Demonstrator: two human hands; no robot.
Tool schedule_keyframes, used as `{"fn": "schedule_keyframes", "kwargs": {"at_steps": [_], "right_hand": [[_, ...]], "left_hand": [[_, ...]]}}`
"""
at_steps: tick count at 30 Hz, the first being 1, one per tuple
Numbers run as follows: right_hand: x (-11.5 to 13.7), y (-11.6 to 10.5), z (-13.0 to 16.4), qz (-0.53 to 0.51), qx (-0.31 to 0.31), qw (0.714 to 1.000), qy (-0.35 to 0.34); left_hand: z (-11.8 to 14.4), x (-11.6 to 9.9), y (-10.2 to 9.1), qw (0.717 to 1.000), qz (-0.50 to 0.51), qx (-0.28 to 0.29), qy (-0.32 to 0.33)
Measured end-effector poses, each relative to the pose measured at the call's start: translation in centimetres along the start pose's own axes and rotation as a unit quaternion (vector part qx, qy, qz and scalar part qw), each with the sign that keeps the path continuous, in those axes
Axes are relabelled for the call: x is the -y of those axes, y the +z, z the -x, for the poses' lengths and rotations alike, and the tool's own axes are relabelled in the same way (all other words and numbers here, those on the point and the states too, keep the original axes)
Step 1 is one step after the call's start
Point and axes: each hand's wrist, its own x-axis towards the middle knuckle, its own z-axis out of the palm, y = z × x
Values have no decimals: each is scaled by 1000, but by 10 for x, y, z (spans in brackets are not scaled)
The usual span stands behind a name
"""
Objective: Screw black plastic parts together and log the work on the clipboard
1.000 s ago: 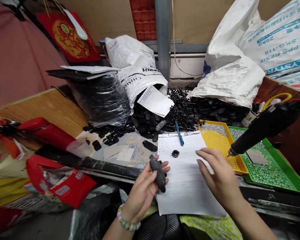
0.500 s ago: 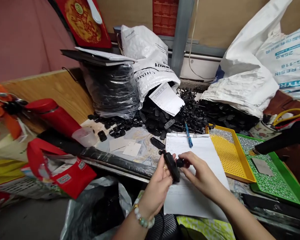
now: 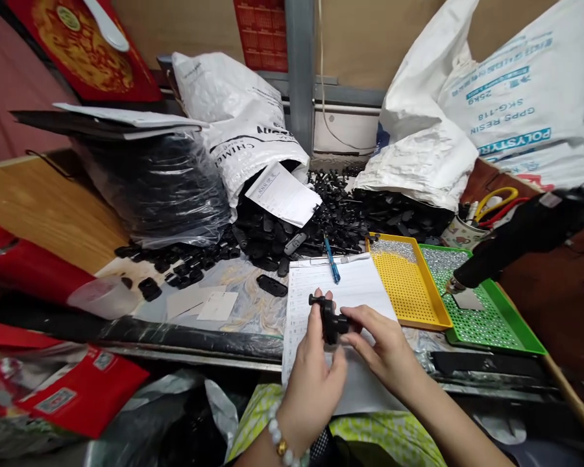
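sack (image 3: 518,107): "gpps resin"; left grip (image 3: 316,376) holding black part (image 3: 328,319), right grip (image 3: 389,340) apparently pinching knob (image 3: 341,323).

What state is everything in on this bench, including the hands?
Left hand: holding the black part.
Right hand: pinching the small black piece at the part's side.
Blue pen: lying on the paper.
Yellow tray: screws gathered at its far end.
Green tray: screws scattered inside.
Black driver: tilted, tip down.
Printed white sack: open-mouthed, black parts in front.
Cup: upright, holding scissors.
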Motion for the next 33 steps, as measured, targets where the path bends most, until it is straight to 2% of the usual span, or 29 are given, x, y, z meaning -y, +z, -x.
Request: {"fn": "schedule_keyframes", "kwargs": {"at_steps": [2, 4, 6, 8, 9, 10, 12, 13, 14, 15, 17, 19, 20, 23, 25, 28, 33], "right_hand": [[0, 0, 5, -1, -12, 1000, 27], [2, 1, 10, -1, -20, 999, 42], [7, -3, 16, 11, -19, 999, 44], [13, -14, 20, 73, -37, 996, 18], [16, -22, 20, 128, -82, 988, -3], [19, -31, 19, 189, -158, 969, -27], [21, -52, 12, 275, -348, 896, -43], [19, -62, 5, 275, -422, 864, -25], [16, -71, -2, 242, -462, 853, 5], [11, -79, -10, 180, -462, 867, 47], [-1, -92, -22, 10, -391, 911, 132], [-15, -104, -25, -116, -352, 912, 174], [-22, -111, -22, -143, -366, 902, 179], [-41, -136, -3, -132, -463, 864, 147], [-54, -151, 11, -103, -502, 848, 135], [-71, -160, 26, -74, -522, 837, 147], [-87, -153, 38, -73, -516, 842, 141]], "left_hand": [[0, 2, 4, 996, -88, -21, 11], [-1, 3, 8, 990, -135, -36, 25], [-3, 2, 11, 989, -134, -47, 48], [-4, -1, 15, 993, -96, -41, 55], [-4, -3, 17, 997, -64, -30, 44], [-4, -5, 19, 999, -25, -12, 24], [-3, -10, 27, 996, 67, 51, -31], [-2, -11, 32, 987, 114, 93, -58], [-1, -12, 38, 974, 156, 141, -81], [0, -12, 45, 959, 190, 188, -98], [1, -9, 60, 927, 232, 268, -120], [-1, -7, 74, 903, 253, 320, -131], [-2, -6, 80, 894, 259, 338, -136], [-11, -7, 94, 877, 270, 369, -145], [-16, -8, 100, 874, 268, 378, -145], [-21, -8, 105, 874, 267, 377, -154], [-22, -5, 106, 869, 282, 365, -178]]}}
